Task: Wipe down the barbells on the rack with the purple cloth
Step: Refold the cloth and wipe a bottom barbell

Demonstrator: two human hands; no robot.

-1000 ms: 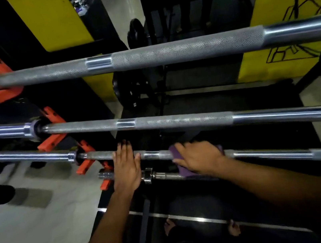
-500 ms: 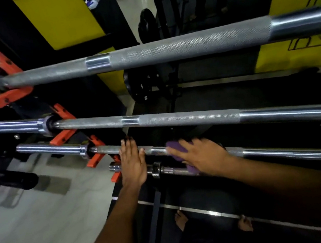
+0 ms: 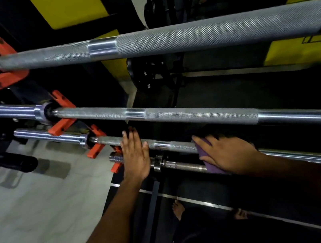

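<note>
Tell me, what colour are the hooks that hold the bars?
Orange-red hooks, plainest in the head view, at the bars' left ends.

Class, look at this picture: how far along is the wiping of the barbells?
Done: nothing shows which bars are clean. In hand: the right hand presses the purple cloth on the third bar, while the left hand rests flat across it. Left, by the look of it: the lowest bar and perhaps the two upper bars.

Four steel barbells lie stacked slantwise across the frame; the purple cloth drapes the third, lower centre.
</note>
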